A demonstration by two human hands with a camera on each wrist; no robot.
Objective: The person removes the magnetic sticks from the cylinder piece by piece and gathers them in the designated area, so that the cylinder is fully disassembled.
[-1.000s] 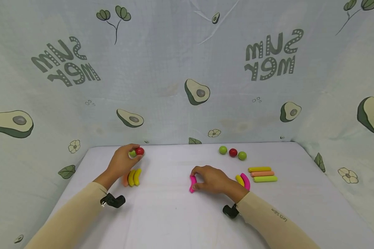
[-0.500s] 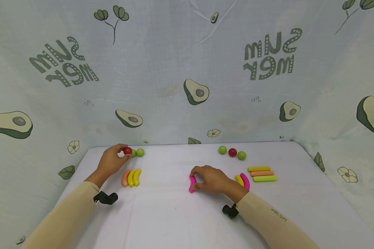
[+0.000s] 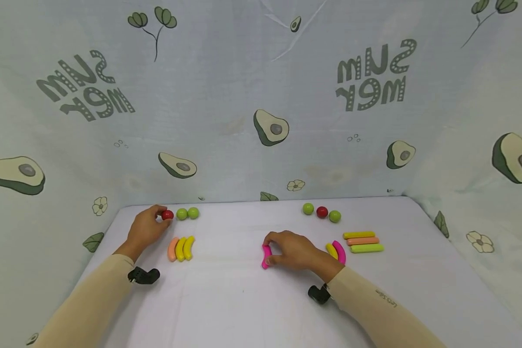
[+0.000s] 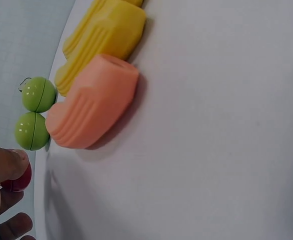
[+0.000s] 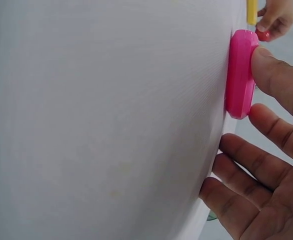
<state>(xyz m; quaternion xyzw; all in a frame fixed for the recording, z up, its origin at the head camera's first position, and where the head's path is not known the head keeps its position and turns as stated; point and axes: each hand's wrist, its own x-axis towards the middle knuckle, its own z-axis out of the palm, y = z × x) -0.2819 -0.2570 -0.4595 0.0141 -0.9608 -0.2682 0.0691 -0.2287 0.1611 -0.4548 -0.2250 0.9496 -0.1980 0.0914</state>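
Note:
At the table's back left my left hand pinches a small shiny red ball between thumb and fingers. Two green balls sit side by side just right of it. In the left wrist view the thumb partly covers the red ball. Near the table's middle, my right hand holds a curved pink stick by its two ends, thumb at the near end. The right wrist view shows that pink stick lying along the white surface, the other fingers spread beside it.
A curved peach piece and two curved yellow pieces lie in front of the left balls. Farther right are a row of green and red balls, straight coloured sticks, and curved yellow and pink pieces partly behind the right forearm.
My left hand has carried the red ball leftward, from in front of the green balls to their left side, uncovering both. The right hand and pink stick have stayed put.

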